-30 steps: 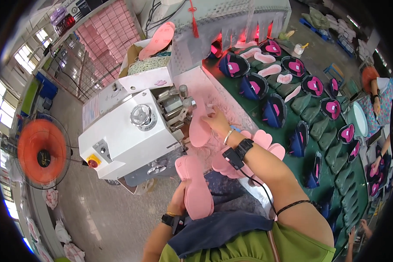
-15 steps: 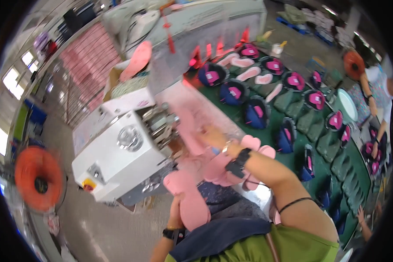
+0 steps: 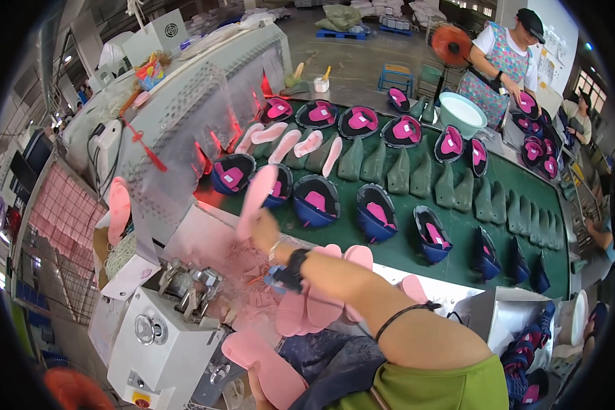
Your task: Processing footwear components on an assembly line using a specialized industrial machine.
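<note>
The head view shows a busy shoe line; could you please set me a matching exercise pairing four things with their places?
Things:
1. right hand
2. left hand
3. white basin
4. white machine

Places:
A. at the belt's far end
B. raised, holding a pink insole over the belt's near edge
C. at the lower edge, under another pink insole
D. lower left, beside the bench

Pairs: 1-B, 2-C, 3-A, 4-D

A green short-sleeved top, a black watch at the right hand (image 3: 265,231), thin bracelet beside it, black band up the forearm.
</note>
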`<state>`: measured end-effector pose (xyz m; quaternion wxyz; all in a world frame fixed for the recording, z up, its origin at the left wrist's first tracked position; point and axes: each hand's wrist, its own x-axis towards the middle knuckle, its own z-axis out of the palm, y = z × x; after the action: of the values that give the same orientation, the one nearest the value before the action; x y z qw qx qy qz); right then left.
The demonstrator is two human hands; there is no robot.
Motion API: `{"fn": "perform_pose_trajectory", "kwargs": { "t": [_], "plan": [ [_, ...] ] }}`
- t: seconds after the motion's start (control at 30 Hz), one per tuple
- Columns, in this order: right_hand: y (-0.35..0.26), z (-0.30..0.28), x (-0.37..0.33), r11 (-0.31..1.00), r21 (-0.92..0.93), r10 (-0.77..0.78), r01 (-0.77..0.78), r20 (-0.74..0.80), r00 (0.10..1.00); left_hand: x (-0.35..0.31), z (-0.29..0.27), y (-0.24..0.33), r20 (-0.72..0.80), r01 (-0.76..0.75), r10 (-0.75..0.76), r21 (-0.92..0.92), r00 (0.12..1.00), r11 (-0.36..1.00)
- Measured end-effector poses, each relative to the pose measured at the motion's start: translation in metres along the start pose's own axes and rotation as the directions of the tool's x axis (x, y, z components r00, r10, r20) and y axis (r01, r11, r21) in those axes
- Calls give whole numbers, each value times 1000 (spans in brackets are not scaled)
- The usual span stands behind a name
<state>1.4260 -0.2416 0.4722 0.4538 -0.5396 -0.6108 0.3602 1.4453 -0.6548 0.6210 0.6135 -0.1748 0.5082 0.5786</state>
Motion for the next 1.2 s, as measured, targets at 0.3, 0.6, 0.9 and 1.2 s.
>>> {"fn": "perform_pose_trajectory", "kwargs": {
  "t": [0.3,0.6,0.9,1.2],
  "plan": [
    [97,-298,189,882,-138,423,-450,-188,886,30,12,0,17,97,-98,41,995,994],
    [103,-214,156,981,-179,-57,79,128,990,53,16,-4,75,155,-157,40,985,987],
    [-93,-184,-182,931,107,-265,348,854,448,72,33,1,-22,-300,304,106,952,948],
    [-56,-111,-141,953,205,-45,-223,823,566,-7,8,17,184,-58,87,-159,979,986]
  ]
}}
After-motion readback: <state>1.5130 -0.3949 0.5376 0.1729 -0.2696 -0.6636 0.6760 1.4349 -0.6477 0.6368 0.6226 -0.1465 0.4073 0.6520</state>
